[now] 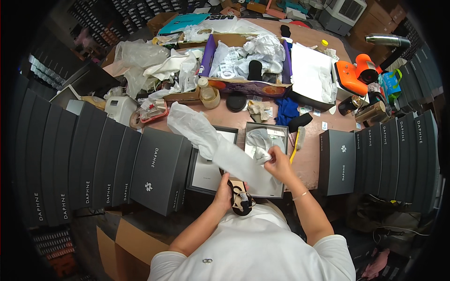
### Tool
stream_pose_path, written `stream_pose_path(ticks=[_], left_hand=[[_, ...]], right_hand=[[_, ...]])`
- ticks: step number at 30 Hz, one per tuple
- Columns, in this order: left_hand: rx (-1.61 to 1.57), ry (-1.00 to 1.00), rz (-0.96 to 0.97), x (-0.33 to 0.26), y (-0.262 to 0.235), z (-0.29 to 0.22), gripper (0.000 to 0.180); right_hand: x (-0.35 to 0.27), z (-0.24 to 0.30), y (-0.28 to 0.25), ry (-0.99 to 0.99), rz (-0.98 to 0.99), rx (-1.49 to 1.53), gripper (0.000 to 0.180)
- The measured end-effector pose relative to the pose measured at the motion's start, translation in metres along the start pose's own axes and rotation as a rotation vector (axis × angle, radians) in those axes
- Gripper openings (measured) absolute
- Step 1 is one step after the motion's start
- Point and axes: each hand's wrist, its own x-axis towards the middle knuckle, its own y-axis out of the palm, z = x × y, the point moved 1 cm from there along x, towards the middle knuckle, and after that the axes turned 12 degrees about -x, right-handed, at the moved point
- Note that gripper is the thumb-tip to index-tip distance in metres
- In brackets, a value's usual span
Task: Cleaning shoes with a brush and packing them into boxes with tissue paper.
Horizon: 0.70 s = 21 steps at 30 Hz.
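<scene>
Close to my body, my left hand (224, 192) grips a black sandal (242, 202) with a beige insole, its toe partly hidden under paper. A long sheet of white tissue paper (213, 145) stretches from the upper left across the sandal and the boxes. My right hand (280, 166) pinches a crumpled white bit of paper by its fingertips, over an open grey shoebox (282, 185) lined with more tissue. To its left lies a second open grey tray or lid (199, 183) with a white inside, partly covered by the sheet.
Dark grey shoeboxes stand in rows at left (157, 164) and right (338, 161). A yellow-handled brush (296, 145) lies right of the open box. Farther back are a purple carton (243, 87) of crumpled paper, a jar (209, 96) and an orange device (350, 79).
</scene>
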Motion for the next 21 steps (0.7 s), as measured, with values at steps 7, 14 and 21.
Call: stream_pose_path(ticks=[7,14,21], left_hand=[[0.127,0.182,0.068,0.012,0.048,0.003,0.051],[-0.043,0.372,-0.034,0.006,0.026,-0.006,0.028],[0.084,0.097,0.165,0.008,0.04,-0.017,0.048]], right_hand=[[-0.015,0.049,0.0,-0.215,-0.134,-0.247,0.035],[-0.011,-0.028,0.035,0.037,0.024,-0.588,0.025],[-0.008,0.053,-0.011,-0.194,-0.054,-0.054,0.033]])
